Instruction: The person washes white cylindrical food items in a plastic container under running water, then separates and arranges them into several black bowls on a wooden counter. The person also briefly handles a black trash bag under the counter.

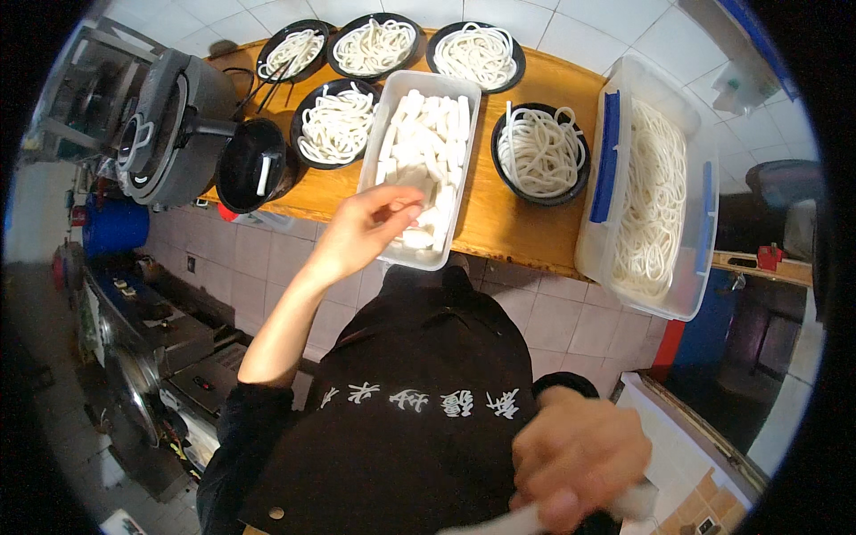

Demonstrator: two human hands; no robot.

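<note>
My left hand, fingers curled, hovers over the near end of a clear plastic tub full of short white sticks, perhaps rice cakes. Whether it pinches anything is not plain. Low at the right, close to the camera, my right hand is closed around a blurred whitish object, whose kind I cannot tell. Several black bowls of thick white noodles stand around the tub. A black pot at the left has one white stick in it.
A large clear plastic box with blue clips, full of white noodles, stands at the wooden table's right end. Black chopsticks lie by the bowls at the upper left. A grey cooker stands at the far left.
</note>
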